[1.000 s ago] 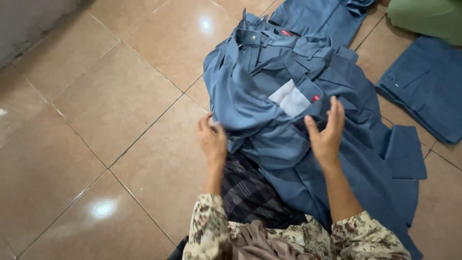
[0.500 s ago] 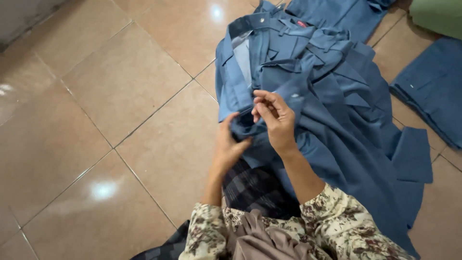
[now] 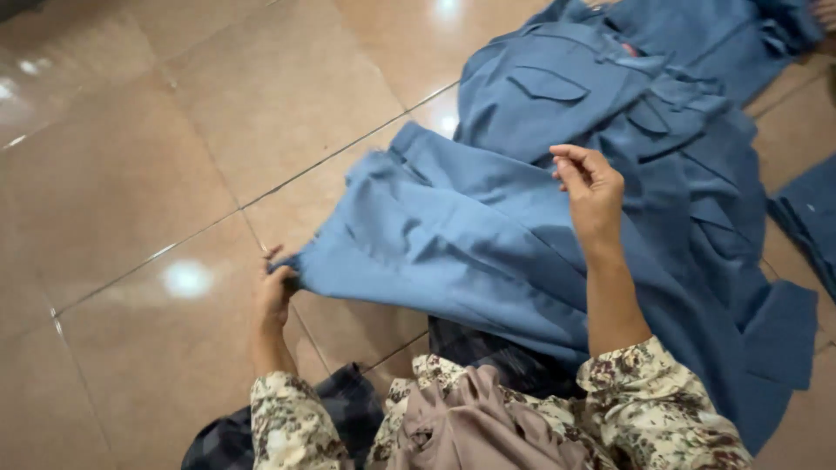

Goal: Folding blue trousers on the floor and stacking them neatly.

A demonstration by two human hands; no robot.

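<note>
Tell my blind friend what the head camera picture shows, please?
A person's left hand grips one end of a blue garment spread on a brown tiled floor, while the right hand pinches it higher up. More blue clothes lie nearby.

Glossy tan tiled floor (image 3: 174, 157) under a heap of blue garments (image 3: 610, 130), folded blue cloth (image 3: 805, 218) beside.

Two bare hands, left hand (image 3: 277, 292) and right hand (image 3: 592, 187), no rings or watch seen, forearms uncovered, cream floral-print sleeves with brown and dark blotches (image 3: 649, 409) ended at the elbows, taupe draped head cloth (image 3: 470, 426) hung at the chest, dark checked skirt fabric (image 3: 344, 405) covered the lap.
</note>
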